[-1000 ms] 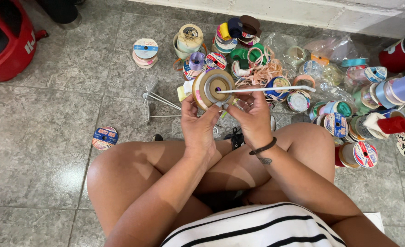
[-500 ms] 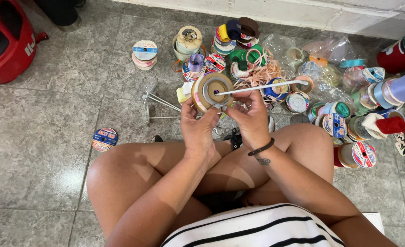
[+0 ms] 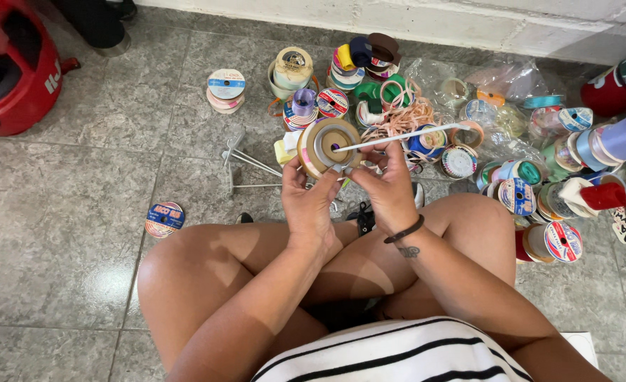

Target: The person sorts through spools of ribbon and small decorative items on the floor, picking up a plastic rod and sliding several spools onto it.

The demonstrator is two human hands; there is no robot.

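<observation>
Left hand grasping tan ribbon spool by its lower rim, raised above the knees. Right hand pinching thin white rod, tip seated in the spool's centre hole, most of the rod outside. Many ribbon rolls loose on tiled floor.

Floor is grey speckled tile, with a shiny red helmet far left. The ribbon spool in hand is tan cardboard with a purple centre, on a white rod. Blue-and-red label on the lone spool left, red spool right, lavender roll beyond it. Shirt is white with black stripes, black wristband.
</observation>
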